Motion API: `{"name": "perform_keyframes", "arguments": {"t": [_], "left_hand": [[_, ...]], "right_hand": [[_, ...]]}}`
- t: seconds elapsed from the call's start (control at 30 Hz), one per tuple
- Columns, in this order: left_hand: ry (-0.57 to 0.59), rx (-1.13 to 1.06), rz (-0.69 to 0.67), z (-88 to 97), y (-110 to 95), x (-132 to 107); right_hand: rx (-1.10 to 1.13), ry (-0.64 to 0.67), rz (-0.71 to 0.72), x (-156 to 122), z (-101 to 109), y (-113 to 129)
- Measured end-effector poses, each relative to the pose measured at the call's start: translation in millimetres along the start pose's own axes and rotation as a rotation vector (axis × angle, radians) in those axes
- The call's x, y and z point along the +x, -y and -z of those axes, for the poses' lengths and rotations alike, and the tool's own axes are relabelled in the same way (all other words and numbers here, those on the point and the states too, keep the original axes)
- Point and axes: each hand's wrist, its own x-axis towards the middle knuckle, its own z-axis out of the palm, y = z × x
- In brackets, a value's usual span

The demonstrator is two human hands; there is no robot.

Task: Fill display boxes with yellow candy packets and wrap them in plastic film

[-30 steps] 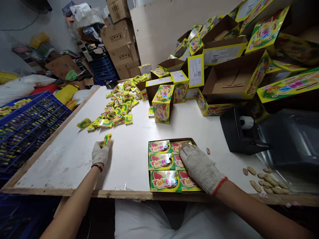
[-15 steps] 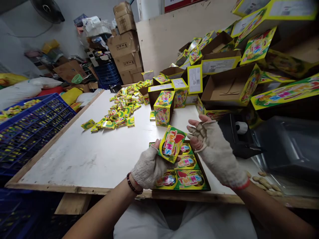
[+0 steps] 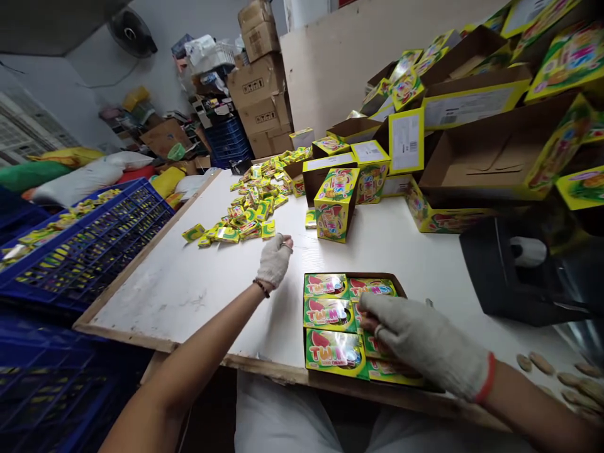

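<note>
A shallow brown box (image 3: 400,290) near the table's front edge holds rows of yellow-green "Twins" packets (image 3: 327,313). My right hand (image 3: 415,336), in a white knit glove, lies flat on the packets in the box's right half, fingers stretched out. My left hand (image 3: 274,259), also gloved, reaches out over the white table (image 3: 189,283), fingers curled down with nothing seen in them. It is just short of a loose heap of small packets (image 3: 250,211), closest to the heap's near edge.
Upright yellow cartons (image 3: 336,204) stand behind the box; open empty cartons (image 3: 495,157) pile up at the right. A black tape dispenser (image 3: 514,270) sits right of the box, with peanuts (image 3: 557,368) beside it. Blue crates (image 3: 85,251) stand to the left.
Half a second ago my left hand held a packet over the box and my right hand was raised. Now the left hand is empty and out by the heap, the right down on the packets.
</note>
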Motion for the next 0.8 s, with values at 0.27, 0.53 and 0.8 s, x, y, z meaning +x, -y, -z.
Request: {"name": "perform_keyframes", "arguments": {"t": [0.27,0.53,0.8], "left_hand": [[-0.141,0.255,0.126,-24.5,67,97],[-0.195,0.318,0.151,-34.4,100,129],[-0.242,-0.039,0.134,-21.8,101,71]], "right_hand": [[-0.155,0.000,-0.129,14,-10,10],[-0.131,-0.006,-0.180,1,-32,4],[-0.132,-0.351,-0.043,-9,-60,-2]]}}
